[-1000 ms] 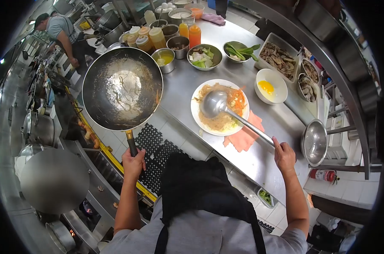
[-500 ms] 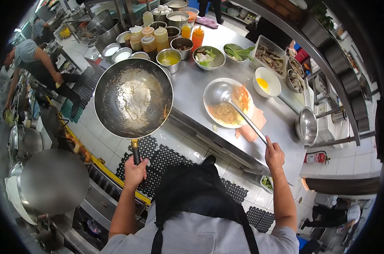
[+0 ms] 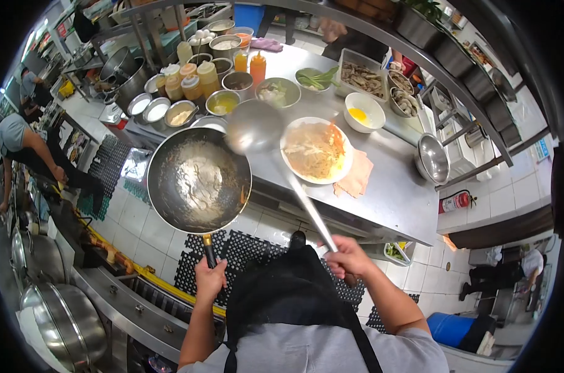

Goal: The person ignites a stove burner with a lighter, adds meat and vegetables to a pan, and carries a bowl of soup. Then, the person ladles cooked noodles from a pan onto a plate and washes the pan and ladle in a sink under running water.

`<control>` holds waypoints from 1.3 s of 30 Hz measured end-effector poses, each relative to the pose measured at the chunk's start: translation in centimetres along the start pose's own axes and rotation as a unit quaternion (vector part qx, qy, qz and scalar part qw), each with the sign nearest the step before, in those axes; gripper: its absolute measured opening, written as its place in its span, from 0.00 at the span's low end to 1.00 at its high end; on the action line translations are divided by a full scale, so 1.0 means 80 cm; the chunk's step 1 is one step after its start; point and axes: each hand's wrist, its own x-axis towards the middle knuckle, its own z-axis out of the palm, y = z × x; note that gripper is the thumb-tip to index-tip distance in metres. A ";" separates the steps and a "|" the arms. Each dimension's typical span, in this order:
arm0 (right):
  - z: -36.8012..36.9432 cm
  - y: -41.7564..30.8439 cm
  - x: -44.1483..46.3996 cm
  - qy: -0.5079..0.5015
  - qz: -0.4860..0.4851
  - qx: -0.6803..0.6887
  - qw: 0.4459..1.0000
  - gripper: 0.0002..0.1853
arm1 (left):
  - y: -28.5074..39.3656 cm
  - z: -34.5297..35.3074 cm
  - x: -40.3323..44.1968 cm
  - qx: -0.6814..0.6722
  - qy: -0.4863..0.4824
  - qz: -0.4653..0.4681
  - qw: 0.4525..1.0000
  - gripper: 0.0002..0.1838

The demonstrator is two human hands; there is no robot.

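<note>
My left hand (image 3: 211, 278) is closed round the black handle of a frying pan (image 3: 200, 180), held up to the left of the steel table. Its dark inside has brown residue and scraps, with a shiny middle. In my right hand (image 3: 348, 256) is the long handle of a steel ladle (image 3: 255, 126). The ladle's blurred bowl hovers by the pan's upper right rim; touching or apart, I cannot tell. On the table, a white plate (image 3: 319, 181) carries noodles (image 3: 310, 149) with orange shreds. A peach cloth (image 3: 358, 174) lies against the plate's right side.
Several sauce bottles (image 3: 208, 79) and steel containers line the table's far left. A white bowl with yolk (image 3: 364, 112), a tub of shrimp (image 3: 363, 78) and a steel bowl (image 3: 432, 158) stand right. A person (image 3: 30, 149) bends at the left; another (image 3: 512, 273) is at right.
The ladle has swung left from over the plate to beside the pan's rim, and my right hand moved left and down with it. The noodles now look flatter. My view has shifted.
</note>
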 end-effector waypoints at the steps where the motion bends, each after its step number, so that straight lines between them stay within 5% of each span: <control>1: 0.016 -0.010 0.003 -0.058 0.050 0.056 0.995 0.16 | -0.001 0.002 -0.003 -0.004 -0.007 -0.003 1.000 0.10; 4: 0.033 -0.017 0.035 -0.186 0.100 0.048 0.976 0.14 | 0.006 0.012 -0.017 0.007 -0.008 -0.016 1.000 0.10; 12: 0.057 -0.047 0.098 -0.282 0.201 0.024 0.938 0.11 | 0.021 0.020 -0.060 -0.097 -0.003 -0.019 0.995 0.12; 14: 0.059 -0.070 0.112 -0.263 0.143 -0.182 0.937 0.14 | 0.025 0.020 -0.073 -0.152 0.019 -0.045 0.987 0.12; 15: 0.048 -0.076 0.132 -0.194 -0.049 -0.359 0.912 0.17 | 0.025 0.018 -0.079 -0.168 0.030 -0.055 0.984 0.12; 16: 0.032 -0.081 0.162 -0.113 -0.241 -0.507 0.820 0.20 | 0.019 0.015 -0.084 -0.170 0.037 -0.054 0.983 0.12; 18: 0.008 -0.105 0.214 0.111 -0.352 -0.611 0.700 0.21 | 0.007 0.010 -0.093 -0.176 0.051 -0.060 0.981 0.12; 20: -0.001 -0.137 0.258 0.211 -0.402 -0.689 0.565 0.20 | 0.004 0.013 -0.103 -0.178 0.067 -0.055 0.980 0.12; 21: -0.005 -0.145 0.279 0.206 -0.403 -0.689 0.566 0.20 | -0.002 0.011 -0.107 -0.186 0.070 -0.056 0.979 0.12; 23: -0.008 -0.158 0.319 0.192 -0.328 -0.821 0.426 0.20 | -0.006 0.012 -0.112 -0.192 0.072 -0.053 0.977 0.12; 24: -0.012 -0.158 0.338 0.193 -0.328 -0.820 0.427 0.20 | -0.008 0.014 -0.115 -0.199 0.088 -0.058 0.974 0.13; 26: -0.019 -0.158 0.369 0.166 -0.295 -0.879 0.336 0.14 | -0.010 0.017 -0.115 -0.203 0.094 -0.061 0.973 0.13; 30: -0.016 -0.159 0.379 0.127 -0.250 -0.895 0.346 0.13 | -0.015 0.020 -0.116 -0.185 0.123 -0.065 0.973 0.13; 33: -0.025 -0.173 0.366 0.114 -0.264 -0.861 0.420 0.11 | -0.015 0.014 -0.112 -0.198 0.130 -0.061 0.970 0.12; 35: -0.054 -0.198 0.337 0.136 -0.150 -0.828 0.523 0.10 | -0.013 0.012 -0.113 -0.206 0.132 -0.067 0.967 0.11; 37: -0.096 -0.208 0.310 0.196 -0.158 -0.834 0.490 0.11 | -0.014 0.007 -0.111 -0.202 0.136 -0.074 0.967 0.11; 39: -0.138 -0.228 0.255 0.291 -0.287 -0.703 0.582 0.13 | -0.011 0.005 -0.107 -0.198 0.136 -0.078 0.968 0.11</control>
